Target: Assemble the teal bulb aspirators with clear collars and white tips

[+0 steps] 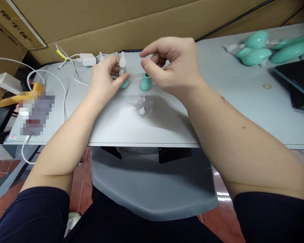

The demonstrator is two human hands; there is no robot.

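Dark sleeves [32, 216] sit closest to the camera, arms reaching over a grey desk [218, 87]. Left hand [102, 76] has thumb and fingers closed round one small teal bulb [124, 84], probably so it won't tip. Right hand [172, 62] hovers near the second bulb [145, 83], thumb and index slightly parted, nothing visible between them. That bulb stands upright on its wide base. Tiny clear parts [141, 111] lie just in front, I guess for easy reach.
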